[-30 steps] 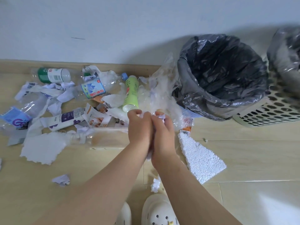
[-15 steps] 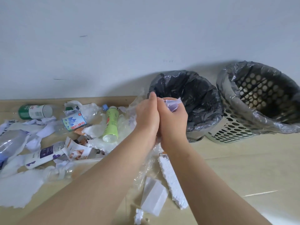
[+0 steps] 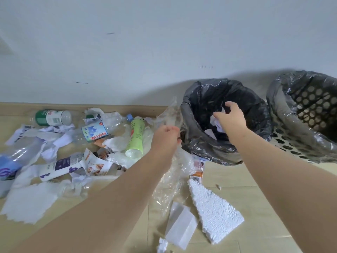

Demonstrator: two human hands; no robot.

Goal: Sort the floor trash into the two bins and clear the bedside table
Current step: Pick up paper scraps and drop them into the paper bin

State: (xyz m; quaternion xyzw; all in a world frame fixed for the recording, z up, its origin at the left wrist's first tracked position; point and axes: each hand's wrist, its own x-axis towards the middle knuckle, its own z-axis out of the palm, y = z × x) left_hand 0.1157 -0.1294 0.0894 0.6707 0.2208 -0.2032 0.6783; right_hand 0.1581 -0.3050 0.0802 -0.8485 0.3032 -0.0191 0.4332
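White paper scraps (image 3: 217,124) sit inside the black-lined bin (image 3: 187,106), right hand (image 3: 231,119) spread above them, judged a drop (paper bin, apparently). Left hand (image 3: 165,137) curled at clear film (image 3: 173,170), 9 o'clock of bin; grip cannot be told.

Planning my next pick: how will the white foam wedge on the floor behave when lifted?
The foam wedge looks beaded like polystyrene, so probably stiff and very light. Its ragged edges and the foam crumbs nearby suggest it sheds or snaps easily. Lying flat, it is unlikely to roll.
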